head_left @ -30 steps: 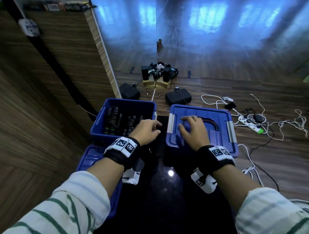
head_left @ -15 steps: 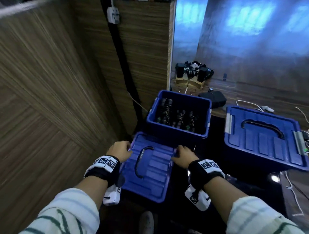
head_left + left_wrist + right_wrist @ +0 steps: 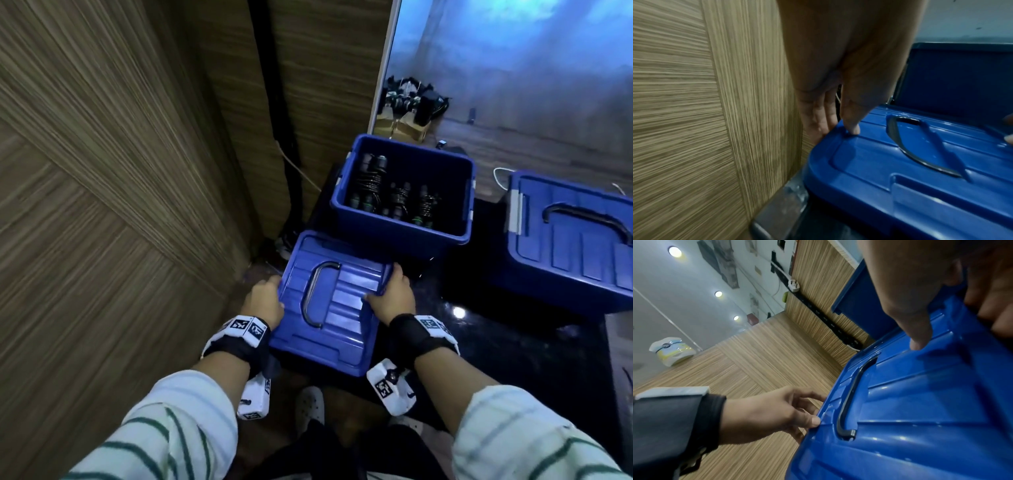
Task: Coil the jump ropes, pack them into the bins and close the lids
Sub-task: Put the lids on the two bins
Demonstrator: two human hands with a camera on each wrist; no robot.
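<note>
your left hand [image 3: 263, 301] and right hand [image 3: 394, 298] each pinched an opposite edge of the blue lid [image 3: 329, 308], thumbs on top. the open bin [image 3: 404, 192] just beyond held coiled jump ropes [image 3: 394, 192].

Head cam: high, tilted steeply down and forward, whole scene at some distance. Left wrist cam: very close, looks along left hand [image 3: 840, 68] rightward across the loose blue plastic lid with dark handle [image 3: 920, 162]. Right wrist cam: equally close, faces left across it. All three views share this lid.
</note>
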